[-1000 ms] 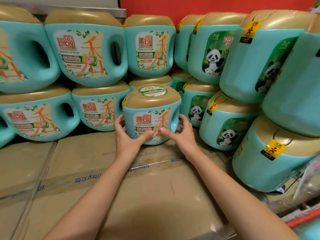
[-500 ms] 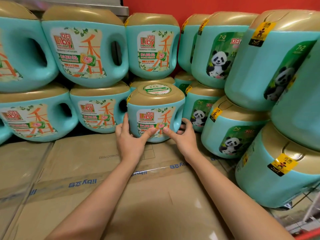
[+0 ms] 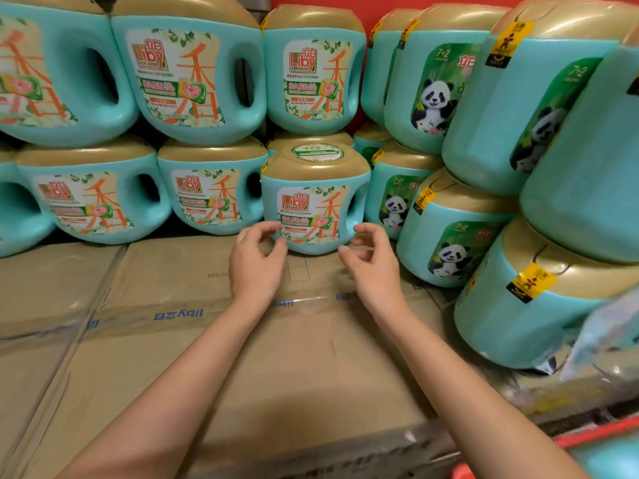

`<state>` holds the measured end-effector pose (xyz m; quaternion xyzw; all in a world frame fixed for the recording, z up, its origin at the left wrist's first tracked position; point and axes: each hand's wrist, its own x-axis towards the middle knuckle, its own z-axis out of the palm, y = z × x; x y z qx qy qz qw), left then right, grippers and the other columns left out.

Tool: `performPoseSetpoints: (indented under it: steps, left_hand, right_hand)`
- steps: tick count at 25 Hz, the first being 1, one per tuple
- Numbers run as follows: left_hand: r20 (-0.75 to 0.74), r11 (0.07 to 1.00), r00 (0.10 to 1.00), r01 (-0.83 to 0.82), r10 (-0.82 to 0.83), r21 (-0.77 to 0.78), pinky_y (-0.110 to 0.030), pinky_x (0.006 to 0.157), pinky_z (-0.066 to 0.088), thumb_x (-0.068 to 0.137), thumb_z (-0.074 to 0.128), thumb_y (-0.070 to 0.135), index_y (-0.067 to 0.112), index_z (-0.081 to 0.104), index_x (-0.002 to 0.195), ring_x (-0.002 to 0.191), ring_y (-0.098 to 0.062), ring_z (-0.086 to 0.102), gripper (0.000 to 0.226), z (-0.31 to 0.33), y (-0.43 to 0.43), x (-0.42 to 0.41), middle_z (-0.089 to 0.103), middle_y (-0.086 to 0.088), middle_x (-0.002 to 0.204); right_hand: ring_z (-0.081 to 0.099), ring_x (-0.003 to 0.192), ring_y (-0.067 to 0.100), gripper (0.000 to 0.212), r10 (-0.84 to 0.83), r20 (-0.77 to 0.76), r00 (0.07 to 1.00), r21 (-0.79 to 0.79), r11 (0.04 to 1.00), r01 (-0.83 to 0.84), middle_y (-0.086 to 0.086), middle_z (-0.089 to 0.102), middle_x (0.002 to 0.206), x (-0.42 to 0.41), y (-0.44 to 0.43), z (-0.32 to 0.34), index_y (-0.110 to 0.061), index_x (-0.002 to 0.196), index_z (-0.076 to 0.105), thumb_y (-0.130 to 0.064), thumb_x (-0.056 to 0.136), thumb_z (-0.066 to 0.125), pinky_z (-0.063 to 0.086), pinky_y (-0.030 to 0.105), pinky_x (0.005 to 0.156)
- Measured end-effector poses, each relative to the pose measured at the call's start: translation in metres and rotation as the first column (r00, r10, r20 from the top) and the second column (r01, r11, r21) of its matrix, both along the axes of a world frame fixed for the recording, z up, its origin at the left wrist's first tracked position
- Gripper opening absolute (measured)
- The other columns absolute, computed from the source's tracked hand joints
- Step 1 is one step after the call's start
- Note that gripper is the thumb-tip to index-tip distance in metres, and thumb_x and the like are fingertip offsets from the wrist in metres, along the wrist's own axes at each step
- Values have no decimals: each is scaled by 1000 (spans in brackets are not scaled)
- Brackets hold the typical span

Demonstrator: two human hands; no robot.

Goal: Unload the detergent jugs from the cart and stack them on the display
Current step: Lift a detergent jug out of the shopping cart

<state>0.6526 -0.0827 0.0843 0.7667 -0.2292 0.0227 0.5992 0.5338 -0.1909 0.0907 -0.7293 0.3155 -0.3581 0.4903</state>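
A teal detergent jug point(image 3: 314, 198) with a gold lid and an orange-lettered label stands upright on the cardboard boxes point(image 3: 269, 347) of the display. It sits in the bottom row, in line with like jugs point(image 3: 211, 191) to its left. My left hand point(image 3: 256, 261) hovers just in front of the jug's lower left, fingers loosely curled and holding nothing. My right hand point(image 3: 371, 261) hovers at its lower right, likewise loosely curled and off the jug.
A second row of jugs point(image 3: 193, 74) is stacked above. Panda-label jugs point(image 3: 449, 229) are piled at the right, some tilted, close to my right forearm. A red wall point(image 3: 380, 1) stands behind. A red edge point(image 3: 587, 440) shows at bottom right.
Both hands gripped the jug's lower sides earlier. They have let go and drawn back a little, and the jug now stands by itself.
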Motion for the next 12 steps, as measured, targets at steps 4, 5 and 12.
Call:
performPoseSetpoints:
  steps: [4, 5, 12]
  left_hand:
    - [-81, 963, 960, 265, -269, -55, -4, 67, 40, 90, 62, 4, 8, 70, 101, 71, -4, 54, 15, 20, 45, -54, 66, 4, 84]
    - [-95, 944, 940, 319, -327, -86, -7, 68, 41, 91, 61, 3, 10, 70, 100, 72, -8, 52, 15, 21, 60, -70, 64, 1, 83]
    - [-227, 809, 777, 572, -587, -135, -8, 67, 44, 91, 62, 9, 28, 72, 89, 75, -1, 56, 21, -17, 160, -206, 65, 1, 87]
  right_hand:
    - [55, 70, 11, 20, 78, 134, 988, 32, 996, -83, 3, 59, 78, -79, 48, 9, -15, 99, 60, 1, 88, 61, 48, 16, 64]
    - [56, 70, 12, 20, 64, 156, 986, 46, 996, -72, 4, 60, 76, -101, 62, 6, -18, 96, 61, 1, 89, 60, 48, 14, 61]
    - [55, 59, 5, 19, -240, 166, 957, 252, 948, 194, -1, 64, 69, -273, 177, -50, -14, 90, 64, 4, 90, 58, 43, 14, 59]
